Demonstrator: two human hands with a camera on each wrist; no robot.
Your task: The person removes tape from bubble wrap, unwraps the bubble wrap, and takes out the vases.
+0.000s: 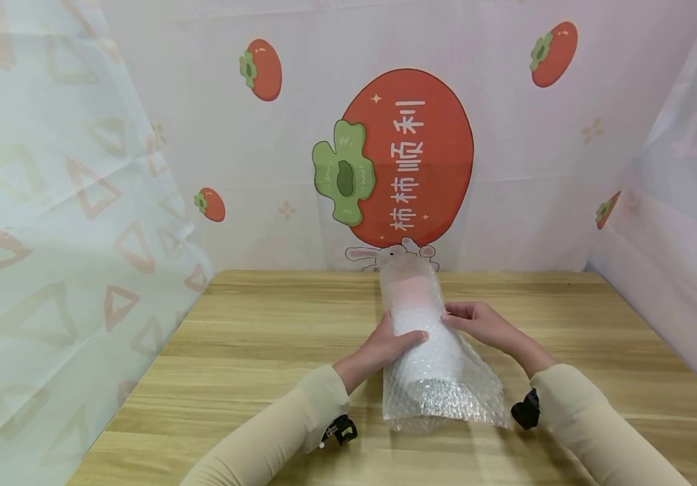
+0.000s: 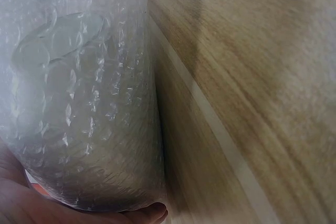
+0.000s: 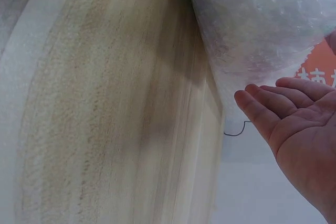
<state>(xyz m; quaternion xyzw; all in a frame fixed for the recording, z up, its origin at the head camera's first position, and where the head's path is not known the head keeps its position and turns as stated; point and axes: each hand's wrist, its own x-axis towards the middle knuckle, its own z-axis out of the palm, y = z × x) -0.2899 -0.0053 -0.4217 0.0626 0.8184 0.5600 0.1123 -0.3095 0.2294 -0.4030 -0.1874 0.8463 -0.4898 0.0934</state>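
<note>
A roll of clear bubble wrap [image 1: 427, 364] stands tilted over the table, wound around something whitish whose kind I cannot tell. Its lower end flares into a loose skirt of wrap. The left hand [image 1: 392, 343] grips its left side, with the thumb across the front; in the left wrist view, fingers [image 2: 149, 212] curve around the wrap's end. At the right side is the right hand [image 1: 476, 322], its thumb at the wrap's edge. Seen from the right wrist, the fingers [image 3: 281, 100] are fairly straight beside the wrap [image 3: 252, 19], palm showing.
Beneath is a wood-grain table [image 1: 263, 337]. Behind it hangs a white backdrop with a large printed persimmon [image 1: 433, 155], and printed sheets [image 1: 50, 202] hang at both sides. A black wrist device [image 1: 341, 429] sits at the left cuff, another [image 1: 526, 409] at the right.
</note>
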